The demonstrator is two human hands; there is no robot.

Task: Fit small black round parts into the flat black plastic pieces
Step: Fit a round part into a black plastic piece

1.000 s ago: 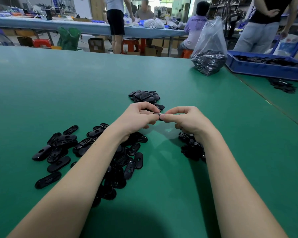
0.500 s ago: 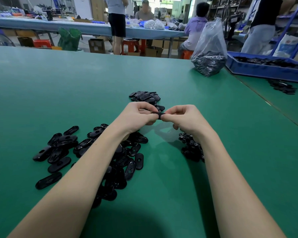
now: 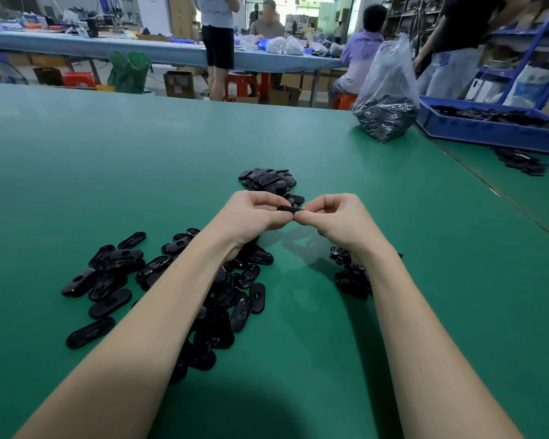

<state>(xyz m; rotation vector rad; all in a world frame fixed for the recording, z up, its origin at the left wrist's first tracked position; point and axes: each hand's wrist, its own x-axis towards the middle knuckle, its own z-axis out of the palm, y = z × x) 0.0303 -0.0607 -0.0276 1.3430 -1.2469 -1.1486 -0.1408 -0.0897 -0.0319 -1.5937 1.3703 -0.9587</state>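
Two hands meet at table centre: my left hand (image 3: 251, 213) now pinches the flat black piece (image 3: 288, 210) edge-on, a little higher than a second ago. At three o'clock of it, my right hand (image 3: 336, 217) pinches the other end, pressing; I judge the round part is seating, though hidden.

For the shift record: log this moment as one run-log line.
step: fitting | left hand: pinches flat black piece | right hand: pinches same piece | round part: hidden | unfitted pile: under left forearm | green table
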